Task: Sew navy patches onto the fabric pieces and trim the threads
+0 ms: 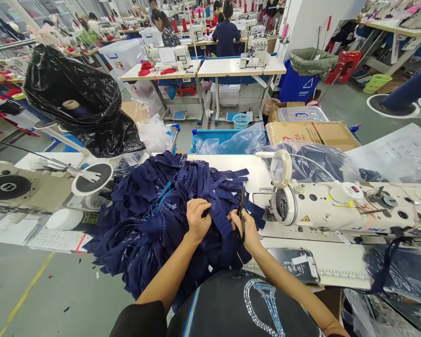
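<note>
A big heap of navy blue fabric strips [154,206] lies on the white worktable [252,171] in front of me. My left hand [197,218] grips a fold of this fabric near the heap's middle. My right hand [247,229] holds black scissors [241,210], blades pointing up, right beside the strip that the left hand pinches. A white sewing machine [337,206] lies to the right of my hands.
A black plastic bag [80,100] hangs over a thread stand at the left. A cardboard box [312,133] and clear bags sit behind the table. A phone [296,264] lies by my right forearm. Other people sit at sewing tables [231,68] far back.
</note>
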